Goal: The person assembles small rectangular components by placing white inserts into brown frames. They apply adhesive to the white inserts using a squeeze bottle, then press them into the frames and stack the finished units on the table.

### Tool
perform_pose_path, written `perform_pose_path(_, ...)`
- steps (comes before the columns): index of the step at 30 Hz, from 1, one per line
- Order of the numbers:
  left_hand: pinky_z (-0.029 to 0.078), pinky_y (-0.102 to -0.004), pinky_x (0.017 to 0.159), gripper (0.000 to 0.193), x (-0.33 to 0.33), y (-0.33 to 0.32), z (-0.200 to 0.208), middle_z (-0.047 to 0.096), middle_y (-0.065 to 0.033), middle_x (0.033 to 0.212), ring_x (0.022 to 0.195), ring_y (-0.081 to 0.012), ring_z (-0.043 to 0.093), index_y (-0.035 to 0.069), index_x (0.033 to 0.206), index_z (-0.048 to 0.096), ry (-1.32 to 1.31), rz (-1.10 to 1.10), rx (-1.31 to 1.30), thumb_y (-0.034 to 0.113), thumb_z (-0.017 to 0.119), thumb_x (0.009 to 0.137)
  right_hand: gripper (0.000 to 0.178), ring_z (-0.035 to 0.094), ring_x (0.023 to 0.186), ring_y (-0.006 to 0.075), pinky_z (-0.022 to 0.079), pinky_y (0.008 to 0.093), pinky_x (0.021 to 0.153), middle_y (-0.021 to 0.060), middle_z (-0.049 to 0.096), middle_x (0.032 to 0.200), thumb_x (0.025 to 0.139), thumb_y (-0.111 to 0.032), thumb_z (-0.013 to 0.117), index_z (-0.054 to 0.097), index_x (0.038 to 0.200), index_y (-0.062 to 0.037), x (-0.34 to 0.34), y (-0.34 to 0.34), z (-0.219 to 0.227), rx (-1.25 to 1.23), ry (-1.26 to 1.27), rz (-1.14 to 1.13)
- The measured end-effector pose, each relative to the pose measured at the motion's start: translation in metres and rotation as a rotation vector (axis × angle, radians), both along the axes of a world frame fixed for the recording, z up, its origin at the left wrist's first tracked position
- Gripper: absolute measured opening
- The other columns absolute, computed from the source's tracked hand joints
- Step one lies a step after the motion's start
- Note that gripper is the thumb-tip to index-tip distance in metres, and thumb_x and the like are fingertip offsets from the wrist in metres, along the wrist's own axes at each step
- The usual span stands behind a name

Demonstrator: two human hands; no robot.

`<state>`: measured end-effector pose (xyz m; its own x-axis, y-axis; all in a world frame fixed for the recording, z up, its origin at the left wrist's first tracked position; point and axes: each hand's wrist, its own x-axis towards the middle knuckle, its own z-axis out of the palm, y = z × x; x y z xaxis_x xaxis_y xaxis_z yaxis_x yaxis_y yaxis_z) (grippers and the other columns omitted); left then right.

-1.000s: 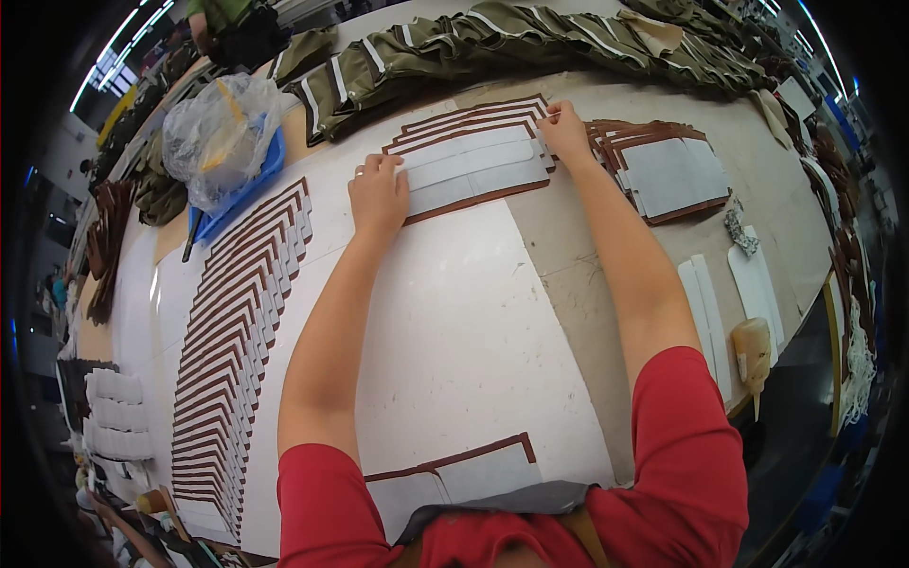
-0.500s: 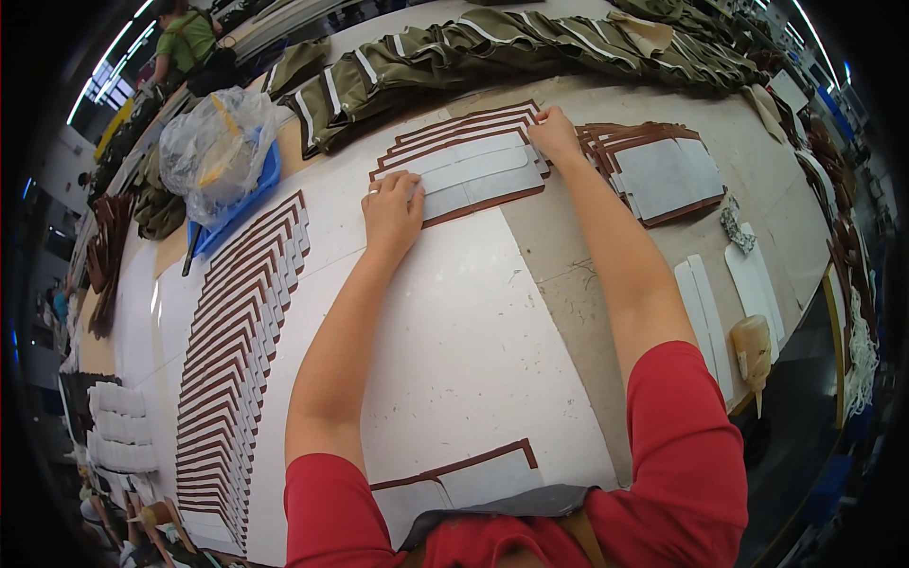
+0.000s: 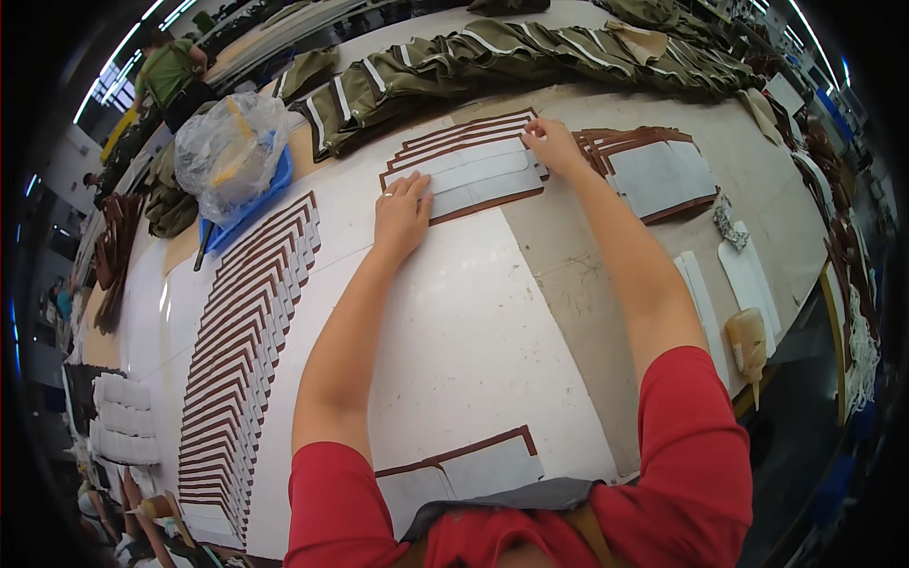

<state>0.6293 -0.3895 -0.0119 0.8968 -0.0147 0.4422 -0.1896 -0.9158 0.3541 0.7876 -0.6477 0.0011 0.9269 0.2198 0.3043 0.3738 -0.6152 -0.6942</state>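
Observation:
A fanned stack of white panels with brown edging (image 3: 478, 178) lies on the far part of the table. My left hand (image 3: 402, 218) rests on the stack's left end, fingers stretched over the top panel. At the far right corner my right hand (image 3: 554, 150) has thumb and fingertips pinched together; whether a panel edge is between them is too small to tell. Beside that hand, to the right, lies a second stack of brown-edged panels (image 3: 663, 178). A long overlapping row of similar panels (image 3: 237, 350) runs down the left side, and another panel (image 3: 492, 466) lies close to my body.
Olive-green fabric pieces with white strips (image 3: 492, 52) line the far edge. A blue tray (image 3: 279, 180) with a clear plastic bag (image 3: 232, 156) stands at the far left. At right are a squeeze bottle (image 3: 748, 343), white strips (image 3: 748, 279) and crumpled foil (image 3: 727, 225).
The view has shifted slightly. My right fingertips have moved a little nearer along the stack's right corner. My left hand stays on the panels.

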Motion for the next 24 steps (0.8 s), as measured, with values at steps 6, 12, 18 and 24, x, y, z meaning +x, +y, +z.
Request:
perform_pose_path(6, 0.029, -0.0425, 0.103, 0.036, 0.003, -0.004, 0.0, 0.049, -0.0094, 0.131, 0.121, -0.0295, 0.044, 0.011, 0.124, 0.051, 0.022, -0.017, 0.029, 0.024, 0.047, 0.091, 0.03, 0.059, 0.091, 0.0293, 0.047, 0.0388, 0.08, 0.0128, 0.057, 0.102, 0.071, -0.023, 0.065, 0.06, 0.097, -0.0078, 0.001, 0.003, -0.023, -0.063, -0.071, -0.126)
perform_pose_path(12, 0.03, -0.0422, 0.103, 0.036, 0.002, -0.005, -0.001, 0.048, -0.0116, 0.131, 0.122, -0.0315, 0.043, 0.009, 0.123, 0.051, 0.007, -0.035, 0.024, 0.023, 0.048, 0.09, 0.034, 0.058, 0.094, 0.0295, 0.046, 0.0385, 0.082, 0.0134, 0.057, 0.102, 0.07, -0.024, 0.065, 0.059, 0.1, -0.0078, 0.0, 0.003, -0.022, -0.068, -0.018, -0.143)
perform_pose_path(18, 0.02, -0.0452, 0.108, 0.038, -0.002, -0.002, -0.001, 0.043, -0.0105, 0.136, 0.129, -0.0319, 0.034, 0.008, 0.125, 0.049, 0.018, -0.062, 0.086, 0.026, 0.047, 0.091, 0.028, 0.056, 0.097, 0.0321, 0.045, 0.0403, 0.084, 0.0158, 0.057, 0.103, 0.075, -0.022, 0.061, 0.058, 0.099, -0.0073, -0.022, -0.009, 0.001, -0.095, -0.107, -0.112)
perform_pose_path(24, 0.018, -0.0466, 0.108, 0.036, -0.04, 0.005, 0.017, 0.043, -0.0112, 0.135, 0.13, -0.03, 0.033, 0.008, 0.123, 0.049, -0.031, -0.107, 0.113, 0.026, 0.047, 0.092, 0.019, 0.06, 0.083, 0.0354, 0.047, 0.0435, 0.072, 0.0178, 0.062, 0.087, 0.08, -0.019, 0.051, 0.062, 0.084, -0.0035, -0.114, -0.102, 0.051, -0.362, -0.089, -0.052)
